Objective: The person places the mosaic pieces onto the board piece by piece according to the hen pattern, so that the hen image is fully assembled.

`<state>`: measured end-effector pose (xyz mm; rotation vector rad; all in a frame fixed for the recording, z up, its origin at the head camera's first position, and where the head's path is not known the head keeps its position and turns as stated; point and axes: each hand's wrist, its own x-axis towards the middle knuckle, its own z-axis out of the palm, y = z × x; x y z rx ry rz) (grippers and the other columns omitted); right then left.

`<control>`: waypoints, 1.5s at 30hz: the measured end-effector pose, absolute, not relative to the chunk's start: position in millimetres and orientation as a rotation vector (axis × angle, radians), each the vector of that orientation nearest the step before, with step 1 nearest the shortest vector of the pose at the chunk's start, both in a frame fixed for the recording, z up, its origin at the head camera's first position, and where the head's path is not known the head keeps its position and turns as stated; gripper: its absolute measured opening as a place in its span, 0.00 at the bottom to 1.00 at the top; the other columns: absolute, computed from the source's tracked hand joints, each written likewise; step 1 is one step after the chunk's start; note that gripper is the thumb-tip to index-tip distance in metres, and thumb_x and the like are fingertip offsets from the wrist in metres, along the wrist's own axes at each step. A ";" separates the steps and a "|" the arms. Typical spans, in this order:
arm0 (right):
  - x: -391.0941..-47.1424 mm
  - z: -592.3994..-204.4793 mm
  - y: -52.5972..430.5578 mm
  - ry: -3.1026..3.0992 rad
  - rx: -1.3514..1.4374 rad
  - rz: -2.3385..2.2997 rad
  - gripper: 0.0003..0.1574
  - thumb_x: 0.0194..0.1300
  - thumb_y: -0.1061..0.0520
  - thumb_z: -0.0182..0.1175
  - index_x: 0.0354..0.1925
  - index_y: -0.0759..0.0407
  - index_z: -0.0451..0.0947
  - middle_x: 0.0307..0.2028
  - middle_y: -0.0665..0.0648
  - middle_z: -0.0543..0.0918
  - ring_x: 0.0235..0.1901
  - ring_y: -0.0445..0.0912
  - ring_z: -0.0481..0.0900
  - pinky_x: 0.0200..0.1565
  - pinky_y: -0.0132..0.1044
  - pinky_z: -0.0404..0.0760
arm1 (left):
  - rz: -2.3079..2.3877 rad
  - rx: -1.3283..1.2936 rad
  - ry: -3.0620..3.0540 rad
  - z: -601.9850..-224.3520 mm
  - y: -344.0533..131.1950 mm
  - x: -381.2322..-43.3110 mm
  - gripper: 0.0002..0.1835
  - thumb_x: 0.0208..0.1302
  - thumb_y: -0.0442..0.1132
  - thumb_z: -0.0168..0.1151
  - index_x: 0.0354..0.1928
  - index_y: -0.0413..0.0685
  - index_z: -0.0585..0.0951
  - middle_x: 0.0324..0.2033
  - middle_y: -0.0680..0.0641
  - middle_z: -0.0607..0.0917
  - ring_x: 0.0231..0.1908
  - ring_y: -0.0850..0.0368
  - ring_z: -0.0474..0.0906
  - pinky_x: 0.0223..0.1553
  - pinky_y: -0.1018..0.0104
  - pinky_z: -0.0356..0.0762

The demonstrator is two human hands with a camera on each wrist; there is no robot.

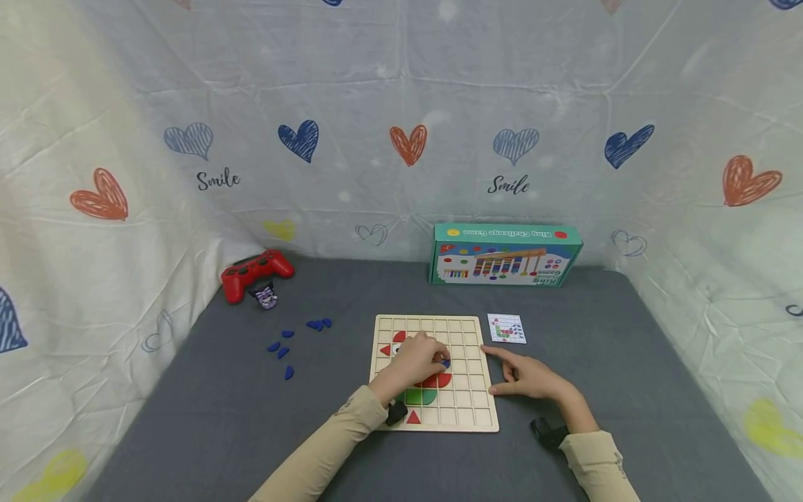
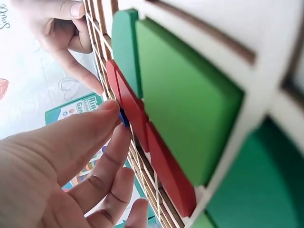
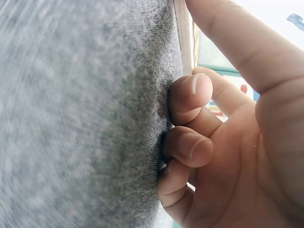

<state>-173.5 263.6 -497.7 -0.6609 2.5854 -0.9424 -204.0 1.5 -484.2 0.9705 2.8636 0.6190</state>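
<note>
A square wooden grid board lies on the table, with red, green and other flat pieces set in its squares. Over the middle of it, my left hand pinches a small blue piece between thumb and forefinger. The piece is right at the grid, beside red pieces; a large light green piece is closer to the wrist camera. At the board's right edge, my right hand touches the side with outstretched forefinger and thumb. Its other fingers are bent against the grey cloth. My left hand covers part of the board.
Several loose blue pieces lie left of the board. A printed pattern card is by its upper right corner. Behind stands a green game box; at the back left are a red game controller and a small purple figure.
</note>
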 end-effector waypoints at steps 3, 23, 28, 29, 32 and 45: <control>-173.8 -498.0 263.5 2.589 -0.665 -0.944 0.49 0.53 0.41 0.66 0.68 0.53 0.59 0.19 0.47 0.67 0.16 0.35 0.61 0.21 0.28 0.60 | 0.657 0.976 2.823 -483.2 -0.1 -202.6 0.07 0.56 0.39 0.66 0.37 0.54 0.87 0.31 0.57 0.85 0.30 0.63 0.67 0.28 0.74 0.62; -172.6 -498.6 262.5 2.593 -0.666 -0.941 0.49 0.53 0.41 0.66 0.68 0.53 0.59 0.18 0.46 0.66 0.15 0.35 0.59 0.21 0.28 0.59 | 0.698 1.019 2.833 -479.4 -9.3 -197.8 0.08 0.59 0.40 0.63 0.39 0.54 0.87 0.33 0.56 0.86 0.30 0.62 0.69 0.31 0.73 0.65; -172.3 -497.6 262.5 2.589 -0.644 -0.930 0.49 0.53 0.41 0.66 0.68 0.53 0.59 0.18 0.46 0.67 0.16 0.35 0.60 0.21 0.28 0.59 | 0.724 0.975 2.856 -476.6 -18.0 -194.4 0.10 0.57 0.35 0.61 0.39 0.54 0.86 0.32 0.56 0.85 0.31 0.62 0.68 0.27 0.73 0.65; -172.3 -497.3 262.5 2.588 -0.642 -0.930 0.49 0.53 0.41 0.66 0.68 0.53 0.59 0.19 0.46 0.67 0.16 0.35 0.60 0.21 0.28 0.59 | 0.720 0.979 2.864 -476.5 -20.0 -193.9 0.10 0.57 0.34 0.61 0.39 0.54 0.86 0.31 0.56 0.84 0.30 0.62 0.68 0.27 0.73 0.65; -172.6 -498.1 263.4 2.591 -0.650 -0.931 0.49 0.53 0.41 0.66 0.68 0.53 0.59 0.19 0.46 0.67 0.16 0.35 0.60 0.21 0.28 0.59 | 0.712 0.984 2.901 -477.3 -25.8 -193.3 0.10 0.57 0.34 0.61 0.38 0.54 0.86 0.30 0.56 0.84 0.30 0.61 0.68 0.28 0.72 0.64; -173.9 -499.3 264.2 2.584 -0.676 -0.946 0.49 0.54 0.41 0.65 0.68 0.53 0.58 0.18 0.45 0.67 0.15 0.34 0.59 0.20 0.28 0.61 | 0.709 0.947 3.005 -476.8 -62.8 -193.3 0.07 0.55 0.36 0.65 0.37 0.52 0.86 0.28 0.56 0.84 0.32 0.58 0.72 0.29 0.69 0.68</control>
